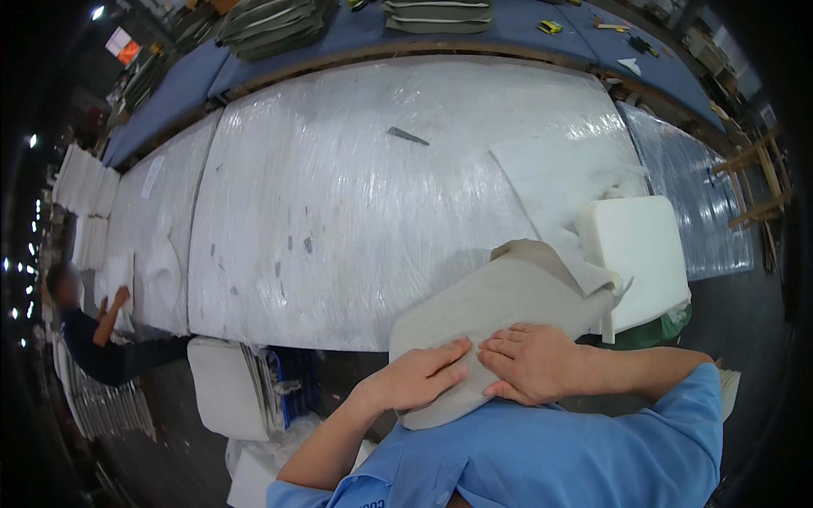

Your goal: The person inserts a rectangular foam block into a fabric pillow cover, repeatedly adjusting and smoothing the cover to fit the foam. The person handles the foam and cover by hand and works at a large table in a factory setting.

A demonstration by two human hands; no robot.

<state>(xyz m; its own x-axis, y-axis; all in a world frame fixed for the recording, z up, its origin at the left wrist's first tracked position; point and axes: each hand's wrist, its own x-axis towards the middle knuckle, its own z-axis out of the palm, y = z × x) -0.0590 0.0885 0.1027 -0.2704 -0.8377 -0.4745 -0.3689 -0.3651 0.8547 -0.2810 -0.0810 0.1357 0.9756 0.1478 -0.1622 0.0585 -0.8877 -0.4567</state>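
Head view: a long worktable (339,195) wrapped in clear plastic film, curving across the frame.
Far left: another person (85,326) leans on the table's end beside white stacked pads (85,182).
Left hand (415,377): lies flat on the grey fabric cover (500,305), fingers straight and close together, pressing it down.
Right hand (529,364): palm down beside the left, fingertips nearly meeting, fingers together; it seems to smooth the cloth.
Cover: rests tilted against the person's chest, upper end over the table edge.
Right: white foam cushion (644,254) just behind it, within easy reach.

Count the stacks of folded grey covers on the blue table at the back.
2: one stack at upper left, one stack at top centre; others may lie beyond the frame.
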